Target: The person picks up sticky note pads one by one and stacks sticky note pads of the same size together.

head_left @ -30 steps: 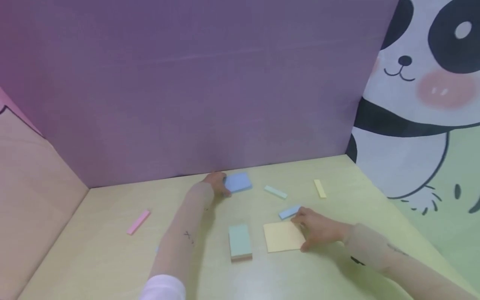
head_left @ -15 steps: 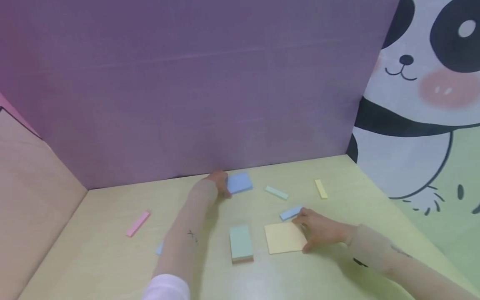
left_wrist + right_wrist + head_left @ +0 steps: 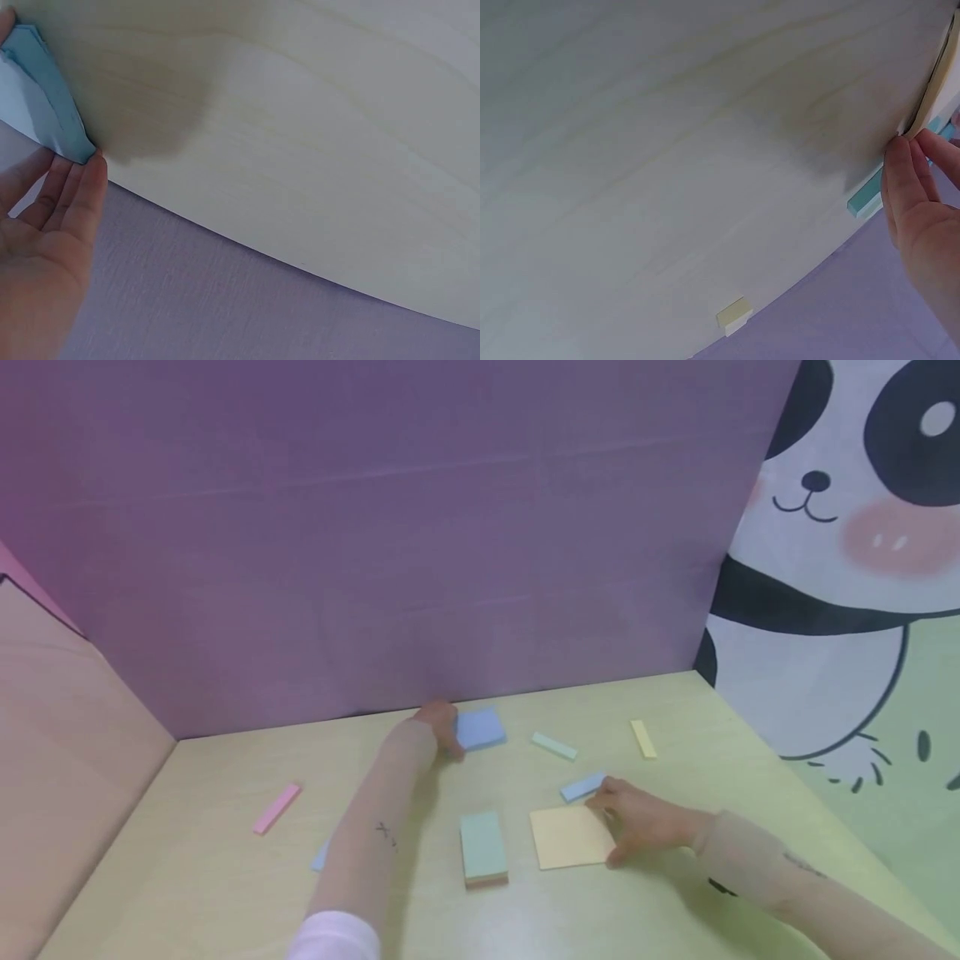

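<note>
At the back of the table, my left hand point(image 3: 440, 727) holds a blue sticky note pad point(image 3: 482, 728) by its left side. The left wrist view has the fingertips at one corner of this pad and the thumb at another. Nearer and to the right lies a pale yellow square sticky note pad point(image 3: 566, 839), which my right hand point(image 3: 645, 818) grips along its right edge, thumb at the near corner. Seen from the right wrist, thumb and fingertips pinch the yellow pad's corner, close beside a narrow blue strip pad point(image 3: 866, 196).
A thick green pad point(image 3: 483, 846) lies between my arms. Thin strip pads lie around: mint point(image 3: 553, 745), yellow point(image 3: 642, 739) and pink point(image 3: 277, 808). A blue piece point(image 3: 320, 857) is partly hidden by my left forearm. A purple panel point(image 3: 405, 568) stands along the back edge.
My left hand and forearm have shifted slightly right, covering more of the blue pad's left side and uncovering the blue piece by the forearm. The right hand keeps its place on the yellow pad.
</note>
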Motion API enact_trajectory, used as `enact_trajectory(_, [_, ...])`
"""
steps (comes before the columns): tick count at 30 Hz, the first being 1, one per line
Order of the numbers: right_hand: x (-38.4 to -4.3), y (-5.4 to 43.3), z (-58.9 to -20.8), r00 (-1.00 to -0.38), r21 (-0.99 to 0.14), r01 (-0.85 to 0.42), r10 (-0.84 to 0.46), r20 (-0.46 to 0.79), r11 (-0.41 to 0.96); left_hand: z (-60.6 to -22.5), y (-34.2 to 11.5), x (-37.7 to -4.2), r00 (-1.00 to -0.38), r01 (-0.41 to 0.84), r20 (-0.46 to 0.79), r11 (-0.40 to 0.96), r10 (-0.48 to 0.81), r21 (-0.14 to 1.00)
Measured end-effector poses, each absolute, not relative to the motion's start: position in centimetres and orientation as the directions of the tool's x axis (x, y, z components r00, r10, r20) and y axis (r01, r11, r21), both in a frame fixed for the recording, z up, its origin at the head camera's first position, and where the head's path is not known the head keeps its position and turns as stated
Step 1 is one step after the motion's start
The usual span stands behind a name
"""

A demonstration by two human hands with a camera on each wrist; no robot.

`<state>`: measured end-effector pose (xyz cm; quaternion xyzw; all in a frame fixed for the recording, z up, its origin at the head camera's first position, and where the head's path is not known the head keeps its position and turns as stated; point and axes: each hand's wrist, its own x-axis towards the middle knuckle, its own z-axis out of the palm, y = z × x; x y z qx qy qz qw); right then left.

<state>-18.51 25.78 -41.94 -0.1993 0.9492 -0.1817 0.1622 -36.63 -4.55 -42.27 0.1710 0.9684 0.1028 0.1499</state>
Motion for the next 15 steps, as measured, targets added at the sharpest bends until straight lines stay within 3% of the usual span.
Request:
enact_trajectory(7, [-18.34,25.82,-41.74,-0.863,-0.424,-0.338,-0.456,-0.216,0.840,-42.31,-4.81,-36.20,-0.893,0.374,-0.179,0.901,0.414,0.218])
enact_trajectory(15, [-18.49,25.77,-41.82,-0.859,-0.406,-0.362,-0.469,-0.204,0.839,-42.00,-5.02,-36.28,-0.897,0.330,-0.211,0.906,0.388,0.265])
